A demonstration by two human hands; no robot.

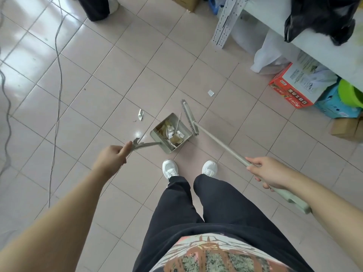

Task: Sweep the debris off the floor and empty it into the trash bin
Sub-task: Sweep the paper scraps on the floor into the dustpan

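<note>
The tiled floor [121, 71] takes up nearly everything I see, pale pink squares with grey joints. A white shelf [306, 38] runs along its right edge, a black bag [322, 18] slumped on top and a red box [294, 87] on the floor below it. Two cables [58, 79] snake down the floor's left side.

My legs are in black trousers [198, 209], my white shoes [170, 168] planted mid-floor just behind the dustpan.

My right hand [268, 172] is wrapped round the broom [220, 143] near the top of its long handle, fingers curled over it. The handle slants away from me to the broom head, which stands on the floor touching the dustpan's right wall.

The dustpan [177, 119] sits on the floor in front of my shoes, mouth pointing away from me, comb teeth along its near edge. My left hand [115, 156] is closed on the end of its handle, thumb stretched along it.

Inside the dustpan lies the debris [172, 134]: crumpled white and yellowish paper heaped against the back wall.

Two bits are still on the tiles. A torn scrap [140, 114] lies just left of the dustpan's mouth, and a small white square [211, 93] lies beyond the broom head, toward the shelf.
</note>
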